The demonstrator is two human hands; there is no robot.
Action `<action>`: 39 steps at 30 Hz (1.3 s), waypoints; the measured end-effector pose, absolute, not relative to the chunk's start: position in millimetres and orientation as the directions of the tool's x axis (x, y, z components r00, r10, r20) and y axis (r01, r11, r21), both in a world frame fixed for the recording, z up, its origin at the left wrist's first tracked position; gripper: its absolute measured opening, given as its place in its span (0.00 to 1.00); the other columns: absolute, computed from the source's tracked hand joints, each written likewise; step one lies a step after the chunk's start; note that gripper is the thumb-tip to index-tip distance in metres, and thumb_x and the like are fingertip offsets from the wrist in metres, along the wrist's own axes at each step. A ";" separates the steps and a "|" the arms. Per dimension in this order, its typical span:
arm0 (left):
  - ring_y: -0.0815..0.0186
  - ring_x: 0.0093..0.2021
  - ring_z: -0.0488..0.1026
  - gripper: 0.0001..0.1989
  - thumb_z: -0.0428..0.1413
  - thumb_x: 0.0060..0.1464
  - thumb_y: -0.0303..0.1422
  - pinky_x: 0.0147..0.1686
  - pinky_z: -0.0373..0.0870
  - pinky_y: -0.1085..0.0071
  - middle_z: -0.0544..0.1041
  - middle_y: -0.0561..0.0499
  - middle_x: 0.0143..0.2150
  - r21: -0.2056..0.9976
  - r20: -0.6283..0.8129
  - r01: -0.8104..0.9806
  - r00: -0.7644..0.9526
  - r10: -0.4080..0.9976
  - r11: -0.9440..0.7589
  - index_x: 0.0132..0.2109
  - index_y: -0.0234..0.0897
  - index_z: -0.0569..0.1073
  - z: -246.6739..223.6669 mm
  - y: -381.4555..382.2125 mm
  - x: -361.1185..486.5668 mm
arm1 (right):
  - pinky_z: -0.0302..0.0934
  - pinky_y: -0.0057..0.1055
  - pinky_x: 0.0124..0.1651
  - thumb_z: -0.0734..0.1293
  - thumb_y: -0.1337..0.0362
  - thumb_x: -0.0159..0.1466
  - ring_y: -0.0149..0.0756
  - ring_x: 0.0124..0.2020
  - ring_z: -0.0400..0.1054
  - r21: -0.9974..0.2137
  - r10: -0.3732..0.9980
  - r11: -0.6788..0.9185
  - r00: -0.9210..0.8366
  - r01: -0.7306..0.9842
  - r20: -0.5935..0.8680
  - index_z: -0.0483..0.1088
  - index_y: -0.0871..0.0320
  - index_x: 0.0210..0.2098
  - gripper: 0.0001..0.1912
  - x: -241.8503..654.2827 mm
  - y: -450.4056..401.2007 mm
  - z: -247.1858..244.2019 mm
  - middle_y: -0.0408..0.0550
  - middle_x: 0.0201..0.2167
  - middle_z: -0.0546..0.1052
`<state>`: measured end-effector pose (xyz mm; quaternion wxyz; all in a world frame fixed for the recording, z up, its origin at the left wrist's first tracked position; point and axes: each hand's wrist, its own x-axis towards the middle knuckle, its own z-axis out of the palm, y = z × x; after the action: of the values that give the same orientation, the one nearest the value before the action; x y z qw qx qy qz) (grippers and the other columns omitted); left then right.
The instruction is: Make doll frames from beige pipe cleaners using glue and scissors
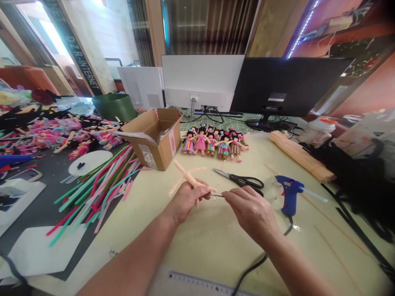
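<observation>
Just left of the middle of the table, my left hand [187,200] is closed on a peach doll body [189,176] made of fuzzy stems, its limbs sticking out up and to the left. My right hand [247,205] pinches a thin dark rod [218,195], whose far end reaches the doll part at my left fingertips. Black-handled scissors [243,180] lie just beyond my hands. A blue glue gun [289,195] rests to the right of my right hand, its cord running toward the front edge.
Finished dolls [211,142] stand grouped behind an open cardboard box [157,144]'s right side. Coloured stems [98,189] lie left, peach stems [300,156] and black stems [364,176] right. A ruler [200,283] lies in front; monitors [203,76] stand behind.
</observation>
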<state>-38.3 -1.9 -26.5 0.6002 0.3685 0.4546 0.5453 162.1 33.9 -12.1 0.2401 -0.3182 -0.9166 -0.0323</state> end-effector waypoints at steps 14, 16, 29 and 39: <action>0.70 0.29 0.66 0.10 0.58 0.51 0.38 0.26 0.56 0.74 0.74 0.50 0.28 0.984 -0.112 -0.147 -0.045 0.993 0.104 0.35 0.34 0.73 -23.4 -2.8 -38.2 | 0.58 0.29 0.37 0.61 0.68 0.65 0.36 0.35 0.65 -0.166 0.626 0.759 -0.637 0.629 0.449 0.74 0.54 0.41 0.11 161.4 29.3 -10.1 0.45 0.33 0.77; 0.70 0.29 0.65 0.10 0.58 0.51 0.37 0.25 0.56 0.75 0.74 0.50 0.28 0.986 -0.109 -0.136 -0.047 0.993 0.102 0.35 0.34 0.73 -21.6 -2.7 -37.9 | 0.57 0.28 0.36 0.61 0.67 0.66 0.35 0.35 0.65 -0.182 0.647 0.745 -0.628 0.642 0.432 0.74 0.53 0.41 0.11 160.8 28.4 -9.6 0.45 0.33 0.77; 0.68 0.31 0.69 0.12 0.60 0.48 0.39 0.26 0.56 0.74 0.75 0.49 0.28 0.984 -0.095 -0.155 -0.054 0.994 0.086 0.35 0.33 0.74 -16.6 -3.7 -35.7 | 0.56 0.29 0.35 0.61 0.65 0.65 0.36 0.34 0.67 -0.309 0.747 0.664 -0.593 0.681 0.300 0.73 0.52 0.40 0.10 158.1 25.3 -4.9 0.45 0.30 0.76; 0.68 0.30 0.70 0.11 0.61 0.48 0.39 0.30 0.60 0.72 0.76 0.50 0.28 0.987 -0.075 -0.148 -0.076 0.994 0.063 0.34 0.34 0.74 -17.8 -3.1 -34.5 | 0.58 0.29 0.36 0.61 0.66 0.64 0.36 0.34 0.68 -0.412 0.797 0.599 -0.561 0.687 0.224 0.73 0.52 0.38 0.09 156.6 22.9 -3.9 0.45 0.30 0.76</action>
<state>-34.5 -3.1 -17.8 0.5313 0.4239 0.4992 0.5375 156.6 22.9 -3.9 0.1968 -0.4253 -0.8722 0.1401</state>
